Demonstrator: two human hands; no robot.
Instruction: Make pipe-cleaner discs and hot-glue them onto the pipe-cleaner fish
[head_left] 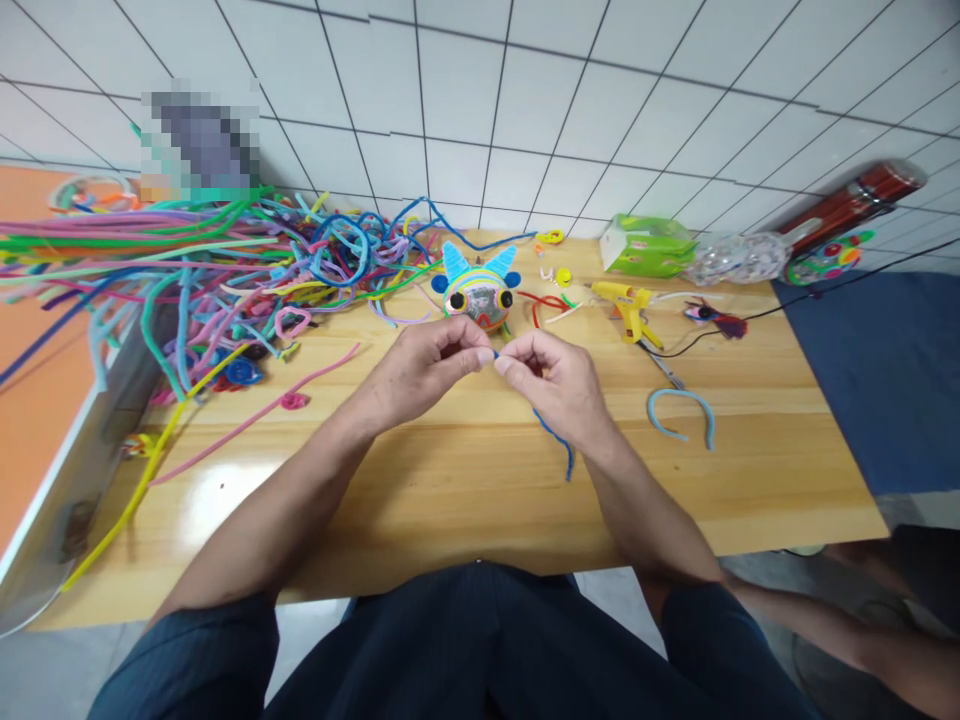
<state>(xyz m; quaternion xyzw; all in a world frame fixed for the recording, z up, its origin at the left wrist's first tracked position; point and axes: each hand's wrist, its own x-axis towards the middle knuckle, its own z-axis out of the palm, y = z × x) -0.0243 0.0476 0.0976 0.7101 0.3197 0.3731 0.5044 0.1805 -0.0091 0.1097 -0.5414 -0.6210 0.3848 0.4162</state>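
Observation:
Above the wooden table [480,490], my left hand [429,368] and my right hand [553,382] meet fingertip to fingertip. Both pinch the top end of a dark blue pipe cleaner [559,442], whose loose tail curves down below my right wrist. Just beyond my fingers stands a small pipe-cleaner creature [477,288] with blue ears, googly eyes and rainbow stripes.
A big tangle of coloured pipe cleaners [210,270] covers the table's left part. A yellow glue gun [628,304], a curved light blue pipe cleaner [681,412], a green box [646,246] and a bag of beads [731,258] lie to the right. An orange surface [30,400] adjoins on the left.

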